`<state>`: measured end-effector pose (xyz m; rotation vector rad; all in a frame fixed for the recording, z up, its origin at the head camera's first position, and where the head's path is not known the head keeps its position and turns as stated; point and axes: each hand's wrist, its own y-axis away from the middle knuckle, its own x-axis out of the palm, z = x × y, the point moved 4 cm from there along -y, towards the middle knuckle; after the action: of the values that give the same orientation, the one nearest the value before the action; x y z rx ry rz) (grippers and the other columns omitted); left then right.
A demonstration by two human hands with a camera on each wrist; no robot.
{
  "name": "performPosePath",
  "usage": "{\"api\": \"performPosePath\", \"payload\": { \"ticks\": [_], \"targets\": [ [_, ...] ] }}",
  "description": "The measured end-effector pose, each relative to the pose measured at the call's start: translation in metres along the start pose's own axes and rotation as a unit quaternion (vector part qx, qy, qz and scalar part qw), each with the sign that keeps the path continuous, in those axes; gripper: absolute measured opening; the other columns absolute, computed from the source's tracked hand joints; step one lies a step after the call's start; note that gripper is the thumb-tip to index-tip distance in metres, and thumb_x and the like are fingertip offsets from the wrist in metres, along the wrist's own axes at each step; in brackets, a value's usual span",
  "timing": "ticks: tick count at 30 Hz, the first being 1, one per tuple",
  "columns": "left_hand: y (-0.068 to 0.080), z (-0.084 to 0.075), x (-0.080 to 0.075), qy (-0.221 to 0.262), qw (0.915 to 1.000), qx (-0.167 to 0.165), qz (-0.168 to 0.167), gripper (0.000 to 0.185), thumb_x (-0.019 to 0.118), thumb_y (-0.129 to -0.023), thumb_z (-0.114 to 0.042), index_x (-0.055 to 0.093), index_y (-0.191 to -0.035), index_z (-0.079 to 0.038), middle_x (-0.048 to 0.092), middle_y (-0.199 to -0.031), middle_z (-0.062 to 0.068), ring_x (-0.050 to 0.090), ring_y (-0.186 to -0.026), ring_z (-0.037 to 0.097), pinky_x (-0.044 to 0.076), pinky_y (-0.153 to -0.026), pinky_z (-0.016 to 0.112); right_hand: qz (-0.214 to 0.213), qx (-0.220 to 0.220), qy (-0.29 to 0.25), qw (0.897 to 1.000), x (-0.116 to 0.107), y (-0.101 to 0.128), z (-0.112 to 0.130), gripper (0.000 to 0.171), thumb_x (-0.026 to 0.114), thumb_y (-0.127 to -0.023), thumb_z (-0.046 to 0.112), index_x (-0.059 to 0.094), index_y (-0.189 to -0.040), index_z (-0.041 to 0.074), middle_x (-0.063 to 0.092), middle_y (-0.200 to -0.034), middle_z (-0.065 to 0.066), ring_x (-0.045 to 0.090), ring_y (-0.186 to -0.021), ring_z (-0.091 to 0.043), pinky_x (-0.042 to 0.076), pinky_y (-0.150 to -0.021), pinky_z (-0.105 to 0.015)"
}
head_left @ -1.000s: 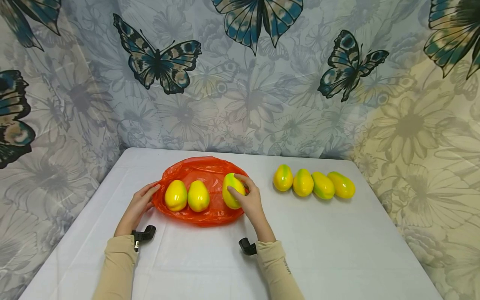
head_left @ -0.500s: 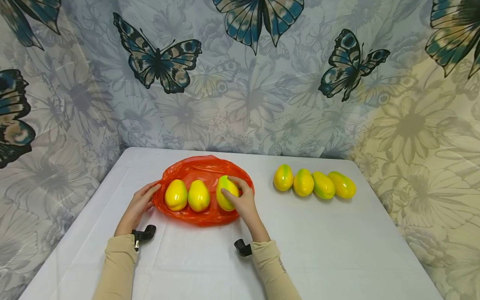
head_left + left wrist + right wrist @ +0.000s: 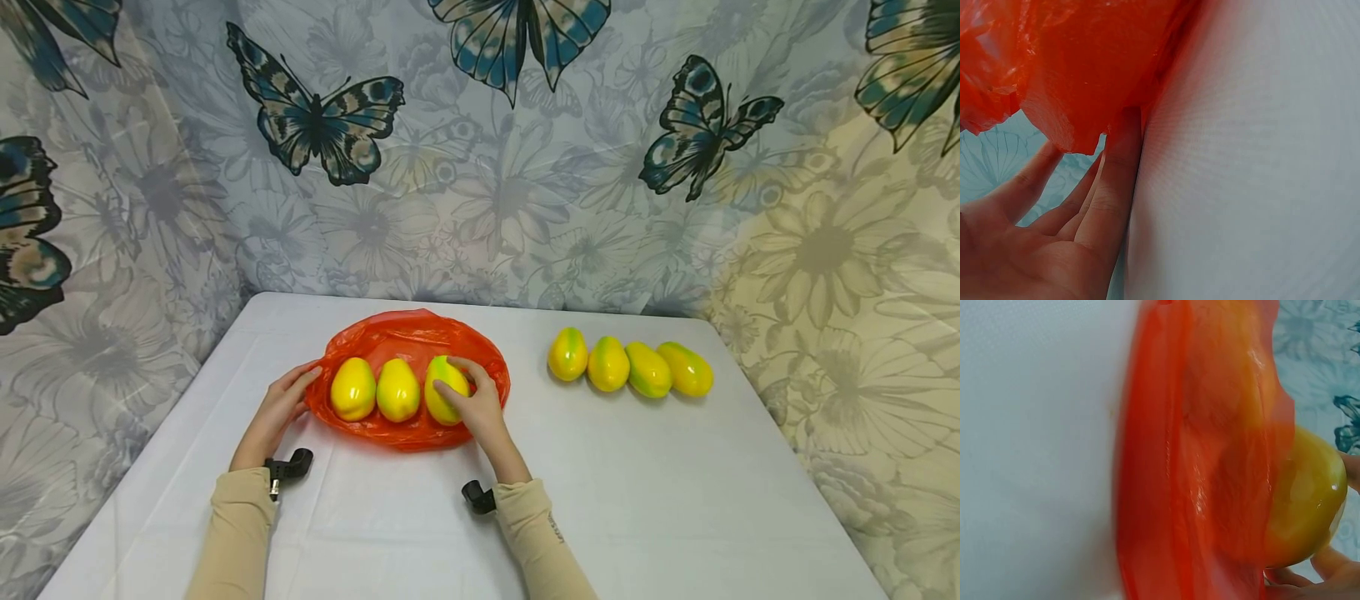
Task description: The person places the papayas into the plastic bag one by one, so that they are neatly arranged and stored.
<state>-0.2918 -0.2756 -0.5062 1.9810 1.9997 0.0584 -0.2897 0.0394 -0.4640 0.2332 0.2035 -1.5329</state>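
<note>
A red plastic bag [image 3: 420, 337] lies spread with its mouth up in the head view. Inside it, two yellow mangoes [image 3: 353, 389] [image 3: 398, 391] stand side by side. My right hand [image 3: 477, 404] holds a third yellow-green mango [image 3: 438, 398] close to their right, with thumb and fingers on either side. The right wrist view shows this mango [image 3: 1313, 494] partly behind the bag's wall [image 3: 1197, 487]. My left hand [image 3: 279, 408] holds the bag's left edge. In the left wrist view, the fingertips go partly out of sight against the red plastic [image 3: 1085, 75].
Several more yellow-green mangoes [image 3: 608, 364] lie in a row at the back right of the white table [image 3: 660, 483]. Behind the table hangs a floral cloth [image 3: 480, 208] with butterflies. A small black camera [image 3: 478, 497] sits on the right wrist.
My right hand has moved left with the mango, bringing it from the bag's right edge to beside the other two. The left hand stays at the bag's edge.
</note>
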Motion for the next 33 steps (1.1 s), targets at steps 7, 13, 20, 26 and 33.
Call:
{"api": "performPosePath", "payload": {
  "ticks": [7,13,20,26,33],
  "targets": [
    [-0.001,-0.001,0.001,-0.001,1.0,-0.004,0.0,0.081,0.045,-0.095,-0.063,0.024,-0.156,-0.014,0.029,-0.159,0.012,0.036,-0.14,0.029,0.042,-0.088,0.016,0.002,0.004,0.005,1.0,0.005,0.001,-0.001,0.048,0.075,-0.085,0.034,0.06,-0.129,0.025,0.053,-0.136,-0.004,0.048,-0.121,-0.026,0.047,-0.101,-0.046],
    [-0.001,0.0,0.0,-0.002,1.0,-0.004,-0.002,0.082,0.045,-0.094,-0.064,0.025,-0.156,-0.014,0.029,-0.159,0.012,0.037,-0.14,0.03,0.043,-0.083,0.011,0.003,0.011,0.006,1.0,0.008,0.0,-0.005,0.047,0.074,-0.086,0.034,0.06,-0.13,0.025,0.053,-0.137,-0.005,0.048,-0.123,-0.026,0.048,-0.102,-0.045],
    [-0.001,0.0,-0.001,-0.005,1.0,-0.004,-0.005,0.081,0.046,-0.094,-0.064,0.027,-0.155,-0.014,0.031,-0.158,0.012,0.043,-0.131,0.021,0.044,-0.083,0.013,0.006,0.008,0.008,1.0,0.01,0.0,-0.007,0.048,0.074,-0.086,0.034,0.06,-0.13,0.023,0.053,-0.138,-0.006,0.049,-0.123,-0.028,0.049,-0.101,-0.046],
    [-0.002,0.001,0.0,-0.003,1.0,-0.005,-0.006,0.08,0.046,-0.094,-0.064,0.028,-0.155,-0.015,0.033,-0.158,0.011,0.044,-0.128,0.017,0.045,-0.083,0.012,0.005,0.009,0.012,1.0,0.011,0.0,-0.009,0.048,0.074,-0.086,0.034,0.06,-0.13,0.021,0.052,-0.139,-0.008,0.048,-0.124,-0.029,0.047,-0.102,-0.048],
    [-0.004,0.003,-0.002,0.005,1.0,-0.008,-0.001,0.078,0.045,-0.096,-0.062,0.025,-0.156,-0.016,0.031,-0.159,0.012,0.041,-0.133,0.021,0.045,-0.082,0.01,0.009,0.012,0.017,1.0,0.014,-0.001,-0.014,0.049,0.074,-0.086,0.034,0.059,-0.13,0.02,0.051,-0.139,-0.009,0.047,-0.125,-0.029,0.046,-0.103,-0.049]
  ]
}}
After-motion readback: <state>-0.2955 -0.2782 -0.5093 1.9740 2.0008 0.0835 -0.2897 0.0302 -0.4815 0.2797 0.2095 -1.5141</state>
